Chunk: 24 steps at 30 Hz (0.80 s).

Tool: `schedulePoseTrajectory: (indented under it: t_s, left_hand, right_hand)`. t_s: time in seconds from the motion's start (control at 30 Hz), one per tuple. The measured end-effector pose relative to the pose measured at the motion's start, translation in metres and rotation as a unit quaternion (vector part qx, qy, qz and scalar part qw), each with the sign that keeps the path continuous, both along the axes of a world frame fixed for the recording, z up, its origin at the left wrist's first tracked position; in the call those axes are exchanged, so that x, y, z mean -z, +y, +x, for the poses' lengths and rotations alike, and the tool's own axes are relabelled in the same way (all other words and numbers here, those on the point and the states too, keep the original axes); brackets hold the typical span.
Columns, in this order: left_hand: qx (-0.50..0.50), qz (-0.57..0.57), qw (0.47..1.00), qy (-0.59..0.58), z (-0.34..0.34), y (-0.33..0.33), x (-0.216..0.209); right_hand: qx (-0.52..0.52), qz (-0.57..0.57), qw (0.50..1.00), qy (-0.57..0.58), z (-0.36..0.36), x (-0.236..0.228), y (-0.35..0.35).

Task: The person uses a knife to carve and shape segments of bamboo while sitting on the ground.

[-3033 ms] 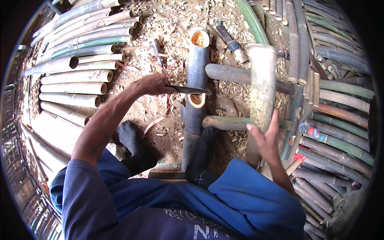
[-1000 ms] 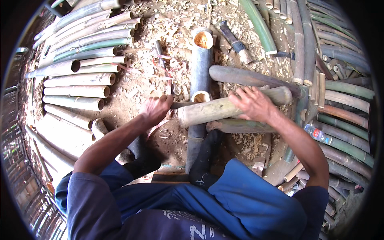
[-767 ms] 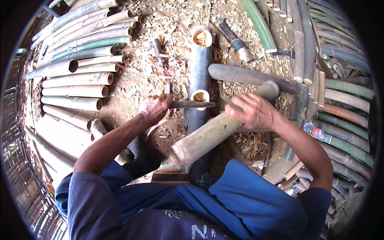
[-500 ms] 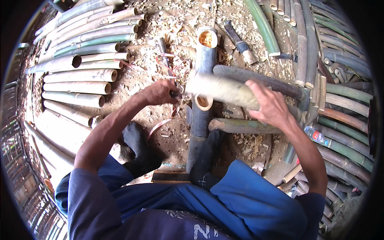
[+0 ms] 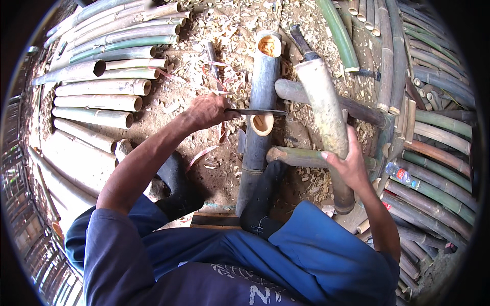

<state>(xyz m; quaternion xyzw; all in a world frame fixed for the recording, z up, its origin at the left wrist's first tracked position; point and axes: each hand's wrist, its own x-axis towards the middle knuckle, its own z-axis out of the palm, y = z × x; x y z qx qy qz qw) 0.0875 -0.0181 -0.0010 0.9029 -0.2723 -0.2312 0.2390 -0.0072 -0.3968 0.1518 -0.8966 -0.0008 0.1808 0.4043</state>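
My left hand (image 5: 210, 111) is closed on the handle of a knife (image 5: 260, 111). Its dark blade points right, crossing just above a carved opening in an upright bamboo post (image 5: 262, 81). My right hand (image 5: 349, 159) is wrapped round a bamboo segment (image 5: 320, 97), fingers mostly behind it and thumb in front. The segment's upper part is pale and scraped; its lower end, below my hand, is browner. It tilts with its top away from me and to the left, apart from the blade.
Two horizontal bamboo bars (image 5: 301, 155) join the post on the right. A machete (image 5: 302, 42) lies behind the segment's top. Cut bamboo lengths (image 5: 102, 87) line the left; more poles (image 5: 439, 178) and a plastic bottle (image 5: 400, 173) are at right. Wood shavings (image 5: 229, 30) cover the ground.
My right hand has swung the bamboo segment from lying crosswise over the post to a steep tilt on the right. My left hand has risen slightly, and the knife blade now shows clearly.
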Motion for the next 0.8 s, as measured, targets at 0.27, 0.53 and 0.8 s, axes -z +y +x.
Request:
schedulePoseTrajectory:
  t_s: [0.27,0.53,0.8]
  left_hand:
    - [-0.005,0.043,0.999,0.028,0.003,0.002,0.006]
    - [0.0,0.035,0.998,0.047,0.006,0.004,0.011]
    - [0.007,0.004,0.998,0.057,0.009,0.001,0.005]
  right_hand:
    - [-0.056,-0.136,0.986,0.077,-0.001,-0.018,0.014]
    - [-0.035,-0.165,0.972,0.164,-0.005,-0.014,0.015]
    - [0.046,-0.093,0.99,0.096,-0.035,0.004,0.01]
